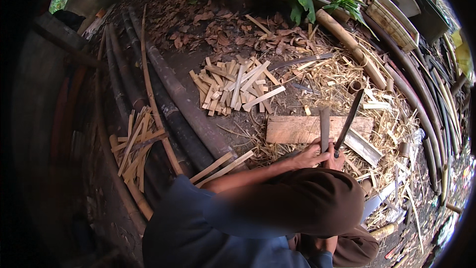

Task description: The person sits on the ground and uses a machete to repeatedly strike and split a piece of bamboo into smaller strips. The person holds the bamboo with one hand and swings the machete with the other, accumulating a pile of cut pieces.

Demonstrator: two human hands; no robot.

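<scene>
My left hand [311,156] is closed around a short, flat bamboo strip [325,128] with a grey-brown face, standing nearly upright. Right beside it, my right hand [335,161] grips a long knife [351,118] with a dark blade, which points up and leans to the right. The two hands almost touch; the knife and the strip spread apart above them. Just beyond lies a thick wooden board [292,129] on the ground. My raised knee hides most of my right forearm.
A heap of split bamboo pieces [238,85] lies past the board. To the left, long dark bamboo poles [183,92] run beside a smaller bundle of strips [139,144]. Shavings [342,77] cover the ground on the right, near a cut bamboo pole [352,44] and a pale crate [394,22].
</scene>
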